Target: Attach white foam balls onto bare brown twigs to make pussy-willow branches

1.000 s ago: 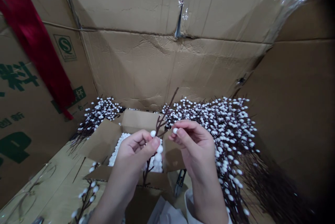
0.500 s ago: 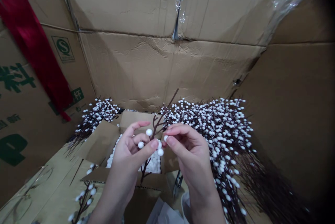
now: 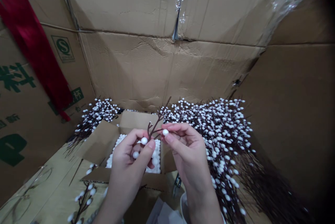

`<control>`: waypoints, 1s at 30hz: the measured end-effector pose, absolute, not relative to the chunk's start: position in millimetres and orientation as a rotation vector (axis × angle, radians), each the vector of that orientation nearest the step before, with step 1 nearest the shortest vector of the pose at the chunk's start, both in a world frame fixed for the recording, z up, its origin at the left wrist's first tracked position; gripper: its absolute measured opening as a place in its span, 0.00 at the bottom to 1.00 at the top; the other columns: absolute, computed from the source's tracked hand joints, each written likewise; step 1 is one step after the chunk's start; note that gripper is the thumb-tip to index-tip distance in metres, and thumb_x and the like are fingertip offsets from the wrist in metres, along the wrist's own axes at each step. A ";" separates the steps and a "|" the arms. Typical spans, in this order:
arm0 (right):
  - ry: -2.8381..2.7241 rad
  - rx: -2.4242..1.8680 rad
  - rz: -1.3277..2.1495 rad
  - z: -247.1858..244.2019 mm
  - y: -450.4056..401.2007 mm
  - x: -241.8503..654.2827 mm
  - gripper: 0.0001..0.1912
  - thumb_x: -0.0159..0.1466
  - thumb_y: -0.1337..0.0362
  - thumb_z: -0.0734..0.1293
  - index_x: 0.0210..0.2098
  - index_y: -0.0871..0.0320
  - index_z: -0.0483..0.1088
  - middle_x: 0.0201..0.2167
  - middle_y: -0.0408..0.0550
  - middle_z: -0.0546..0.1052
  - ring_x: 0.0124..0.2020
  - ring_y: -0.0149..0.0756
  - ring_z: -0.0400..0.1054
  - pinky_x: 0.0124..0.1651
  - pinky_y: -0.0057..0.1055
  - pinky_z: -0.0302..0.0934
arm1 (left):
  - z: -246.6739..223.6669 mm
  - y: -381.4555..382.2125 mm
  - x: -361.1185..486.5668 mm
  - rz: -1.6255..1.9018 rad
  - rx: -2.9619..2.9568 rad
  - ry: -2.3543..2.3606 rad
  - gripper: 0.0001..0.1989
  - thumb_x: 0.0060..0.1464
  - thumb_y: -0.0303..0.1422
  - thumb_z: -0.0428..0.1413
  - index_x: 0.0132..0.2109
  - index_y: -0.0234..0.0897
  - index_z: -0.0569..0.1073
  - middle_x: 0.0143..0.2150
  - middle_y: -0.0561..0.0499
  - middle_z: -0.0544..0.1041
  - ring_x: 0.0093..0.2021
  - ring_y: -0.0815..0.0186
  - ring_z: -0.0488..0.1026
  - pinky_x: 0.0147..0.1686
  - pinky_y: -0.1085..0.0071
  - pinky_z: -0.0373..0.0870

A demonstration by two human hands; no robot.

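Observation:
A brown twig [image 3: 156,125] with forked tips rises between my hands, slanting up to the right. My left hand [image 3: 132,154] pinches it between thumb and fingers, with several white balls on the twig near the palm and fingers. Between the thumb and forefinger of my right hand [image 3: 186,147] is a single white ball [image 3: 165,132], at the end of a side branch on the right. Below and behind the hands, an open cardboard box [image 3: 136,121] holds many small white balls [image 3: 157,154], partly hidden by my left hand.
Bundles of white-berried stems [image 3: 220,126] lie at the right, with bare brown stems [image 3: 272,185] beyond them. A smaller bundle [image 3: 98,114] is at the back left. A berried twig [image 3: 84,199], a dark tool [image 3: 177,185] and cardboard walls [image 3: 131,67] surround the box.
The twig has shifted down and slightly left, and my left fingers have closed in around its fork. My right hand has moved slightly up, and its white ball now meets a side branch.

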State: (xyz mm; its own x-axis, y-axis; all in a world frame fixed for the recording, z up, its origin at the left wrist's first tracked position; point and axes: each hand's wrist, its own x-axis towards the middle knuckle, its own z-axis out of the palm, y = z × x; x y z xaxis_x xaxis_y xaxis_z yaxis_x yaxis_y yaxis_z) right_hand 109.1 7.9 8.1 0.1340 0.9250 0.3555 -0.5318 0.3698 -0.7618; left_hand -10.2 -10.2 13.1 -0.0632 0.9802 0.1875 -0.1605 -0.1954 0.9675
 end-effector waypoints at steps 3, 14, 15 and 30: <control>-0.927 -0.558 1.129 6.6 8.1 108.8 0.03 0.55 0.65 0.76 0.29 0.53 0.78 0.28 0.40 0.82 0.30 0.26 0.76 0.35 0.19 0.71 | 14.6 -10.5 -8.5 1.493 1.200 1.140 0.07 0.47 0.35 0.62 0.30 0.38 0.72 0.16 0.60 0.65 0.15 0.73 0.62 0.15 0.81 0.63; -0.943 -0.605 1.108 3.4 8.1 104.1 0.10 0.56 0.65 0.75 0.35 0.53 0.71 0.27 0.37 0.78 0.29 0.26 0.73 0.34 0.21 0.68 | 18.6 -9.0 -9.9 1.581 1.366 1.229 0.04 0.49 0.34 0.62 0.30 0.38 0.77 0.29 0.55 0.74 0.17 0.75 0.61 0.14 0.80 0.59; -0.943 -0.591 1.102 3.2 8.5 104.2 0.11 0.54 0.67 0.75 0.35 0.52 0.72 0.29 0.38 0.79 0.31 0.27 0.74 0.36 0.22 0.69 | 19.0 -9.1 -9.9 1.589 1.367 1.233 0.04 0.49 0.34 0.62 0.30 0.38 0.78 0.29 0.55 0.74 0.17 0.75 0.61 0.14 0.79 0.59; -1.040 -0.627 0.969 -1.7 8.6 104.2 0.07 0.56 0.69 0.75 0.31 0.50 0.79 0.29 0.39 0.81 0.31 0.26 0.77 0.36 0.20 0.73 | 13.9 -9.7 -12.5 1.629 1.582 1.407 0.07 0.52 0.34 0.59 0.28 0.39 0.76 0.20 0.57 0.68 0.19 0.72 0.61 0.22 0.75 0.60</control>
